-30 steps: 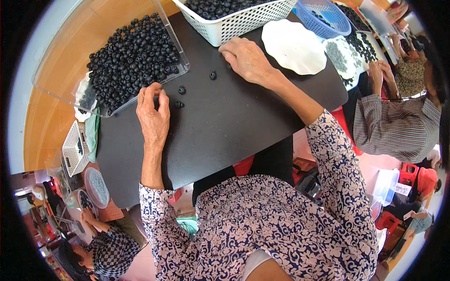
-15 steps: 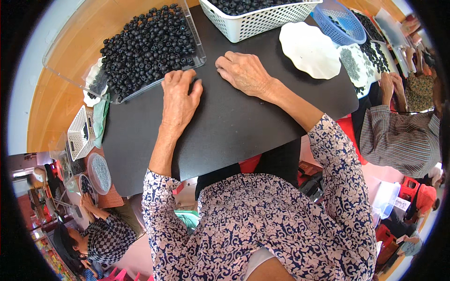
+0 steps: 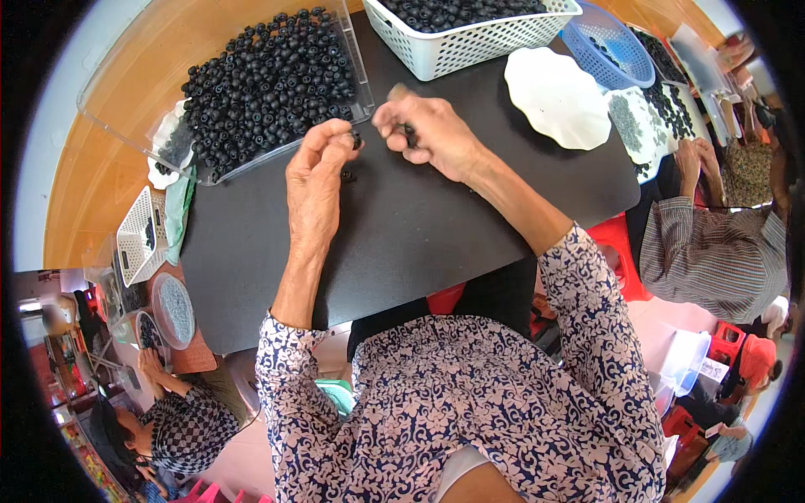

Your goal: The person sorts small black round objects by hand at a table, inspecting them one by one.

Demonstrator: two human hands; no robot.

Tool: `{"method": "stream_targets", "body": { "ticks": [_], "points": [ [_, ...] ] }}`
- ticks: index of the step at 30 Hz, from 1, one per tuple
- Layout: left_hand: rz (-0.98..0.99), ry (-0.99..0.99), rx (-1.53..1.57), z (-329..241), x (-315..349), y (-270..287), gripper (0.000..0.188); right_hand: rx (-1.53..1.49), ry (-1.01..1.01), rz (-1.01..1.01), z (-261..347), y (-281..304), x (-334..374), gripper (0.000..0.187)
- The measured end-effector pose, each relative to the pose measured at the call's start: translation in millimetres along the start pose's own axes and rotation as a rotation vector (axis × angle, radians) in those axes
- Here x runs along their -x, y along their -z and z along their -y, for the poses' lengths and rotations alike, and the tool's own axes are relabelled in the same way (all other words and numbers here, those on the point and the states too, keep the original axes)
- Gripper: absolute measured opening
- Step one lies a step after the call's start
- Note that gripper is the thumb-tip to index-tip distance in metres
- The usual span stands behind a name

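My left hand (image 3: pixel 316 172) is raised over the dark table, thumb and fingers pinching a small black round piece (image 3: pixel 357 141) with a ring-like end. Another black piece (image 3: pixel 348 176) shows just below those fingers. Facing it, my right hand (image 3: pixel 432 134) is curled, with black pieces (image 3: pixel 409 134) visible in its palm; its fingertips are smeared by motion. Beyond my left hand, a clear plastic tray (image 3: pixel 359 71) bears a heap of the same black round pieces (image 3: pixel 268 84). The two hands are apart.
A white perforated basket (image 3: pixel 470 49) of black pieces stands at the back. To its right are a white scalloped plate (image 3: pixel 558 99) and a blue basket (image 3: pixel 608 50). A small white basket (image 3: pixel 138 239) is at left. People work on both sides of the dark table (image 3: pixel 402 235).
Both hands have lifted from resting on the table. Black pieces now show in my left pinch and in my right palm, and one appears below my left fingers.
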State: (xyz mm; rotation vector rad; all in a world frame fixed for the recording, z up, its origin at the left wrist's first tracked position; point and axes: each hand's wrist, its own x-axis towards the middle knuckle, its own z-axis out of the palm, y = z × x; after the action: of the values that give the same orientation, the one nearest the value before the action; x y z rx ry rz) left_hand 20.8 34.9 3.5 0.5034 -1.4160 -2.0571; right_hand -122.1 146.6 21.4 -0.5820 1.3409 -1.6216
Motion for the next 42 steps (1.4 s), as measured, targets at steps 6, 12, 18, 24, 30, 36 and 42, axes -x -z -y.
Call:
{"method": "stream_targets", "body": {
  "ticks": [6, 12, 18, 24, 30, 36, 42],
  "points": [
    [0.024, 0.070, 0.154, 1, 2, 3, 0.027, 0.701, 0.672, 0.077, -15, -17, 1, 0.036],
    [-0.002, 0.040, 0.001, 1, 3, 2, 0.027, 0.890, 0.812, 0.049, -13, -19, 0, 0.030],
    [-0.072, 0.011, -0.041, 5, -5, 14, 0.025, 0.855, 0.859, 0.078, -23, -21, -27, 0.023],
    [-0.158, -0.104, -0.295, -13, -10, 31, 0.018, 0.899, 0.775, -0.065, -14, -14, -44, 0.018],
    [-0.105, -0.370, -0.917, -16, -6, 27, 0.014, 0.875, 0.618, -0.135, -11, -2, -49, 0.018],
    [-0.157, -0.370, -1.338, -15, -9, 38, 0.017, 0.766, 0.458, -0.198, -9, 6, -24, 0.018],
    [-0.089, -0.414, -1.401, 0, -16, 38, 0.013, 0.440, 0.300, -0.098, -18, -2, -12, 0.022]
  ]
}}
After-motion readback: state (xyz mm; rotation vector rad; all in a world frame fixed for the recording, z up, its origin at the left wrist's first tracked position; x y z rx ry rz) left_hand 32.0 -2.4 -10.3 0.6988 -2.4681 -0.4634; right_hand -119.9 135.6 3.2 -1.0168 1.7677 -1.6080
